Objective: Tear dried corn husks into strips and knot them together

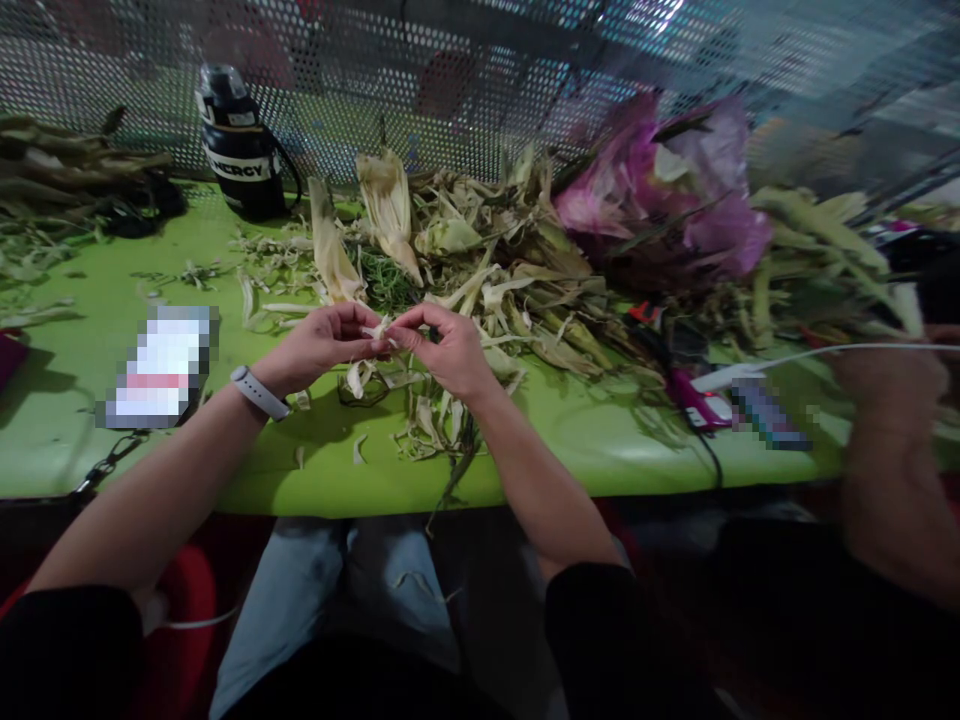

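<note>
My left hand (326,345) and my right hand (450,355) meet above the green tabletop (247,460). Between their fingertips is a small pale strip of corn husk (381,328), pinched from both sides. Its ends are partly hidden by my fingers. A white watch band (259,393) circles my left wrist. Just beyond my hands stand two dry husk pieces (332,250), beside a tuft of green twine-like strands (386,278). Torn husk scraps (427,425) lie under and in front of my right hand.
A husk heap (517,250) and a pink plastic bag (720,190) fill the back. A dark bottle (244,160) stands back left, a phone (161,365) lies left, another phone (772,415) right. A white cable crosses toward a person's arm (892,420). Perforated metal (360,90) closes the back.
</note>
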Available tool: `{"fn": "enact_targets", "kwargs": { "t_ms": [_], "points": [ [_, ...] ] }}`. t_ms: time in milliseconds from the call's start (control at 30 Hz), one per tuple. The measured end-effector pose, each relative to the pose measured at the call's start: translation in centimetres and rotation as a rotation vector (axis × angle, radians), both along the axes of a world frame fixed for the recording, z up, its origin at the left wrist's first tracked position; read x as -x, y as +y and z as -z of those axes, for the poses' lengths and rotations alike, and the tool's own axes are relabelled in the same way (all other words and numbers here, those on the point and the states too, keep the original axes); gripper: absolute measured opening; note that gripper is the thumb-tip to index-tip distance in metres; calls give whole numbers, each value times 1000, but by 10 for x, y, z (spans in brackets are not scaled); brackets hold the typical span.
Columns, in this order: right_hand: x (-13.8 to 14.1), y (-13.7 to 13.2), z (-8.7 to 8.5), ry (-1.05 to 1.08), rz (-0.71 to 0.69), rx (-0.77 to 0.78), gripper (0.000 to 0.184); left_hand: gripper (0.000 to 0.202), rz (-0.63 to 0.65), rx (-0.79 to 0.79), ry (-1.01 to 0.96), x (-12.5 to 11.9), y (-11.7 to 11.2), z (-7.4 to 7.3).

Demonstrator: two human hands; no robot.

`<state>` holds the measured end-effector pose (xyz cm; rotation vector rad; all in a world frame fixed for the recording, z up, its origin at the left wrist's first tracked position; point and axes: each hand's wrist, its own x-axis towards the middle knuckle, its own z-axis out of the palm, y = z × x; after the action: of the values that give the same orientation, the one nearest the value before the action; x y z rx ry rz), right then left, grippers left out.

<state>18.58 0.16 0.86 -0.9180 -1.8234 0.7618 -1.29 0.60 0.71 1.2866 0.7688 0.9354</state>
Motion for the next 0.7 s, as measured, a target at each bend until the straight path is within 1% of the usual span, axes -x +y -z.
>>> {"fn": "enact_targets", "kwargs": {
  "t_ms": [133, 233, 300, 400, 467, 567, 700],
  "points": [
    [3, 2, 4, -7, 67, -38, 25, 28, -16, -17, 18, 0, -1, 1],
    [3, 2, 5, 6, 111, -66, 23, 27, -29, -14, 19, 0, 0, 2],
    [2, 3, 5, 36, 130, -57, 22, 28, -36, -3, 7, 0, 1, 3],
    [2, 2, 5, 30, 128, -27, 27, 29, -36, -23, 14, 0, 2, 4],
    [3, 2, 4, -23, 118, -45, 29, 28, -41, -67, 45, 0, 2, 5],
    [4, 3, 5, -82, 103, -101, 20, 26, -59, -113, 82, -2, 2, 5],
    [4, 5, 7, -48, 88, -93, 16, 25, -108, -88, 43, -4, -1, 2]
  ]
}}
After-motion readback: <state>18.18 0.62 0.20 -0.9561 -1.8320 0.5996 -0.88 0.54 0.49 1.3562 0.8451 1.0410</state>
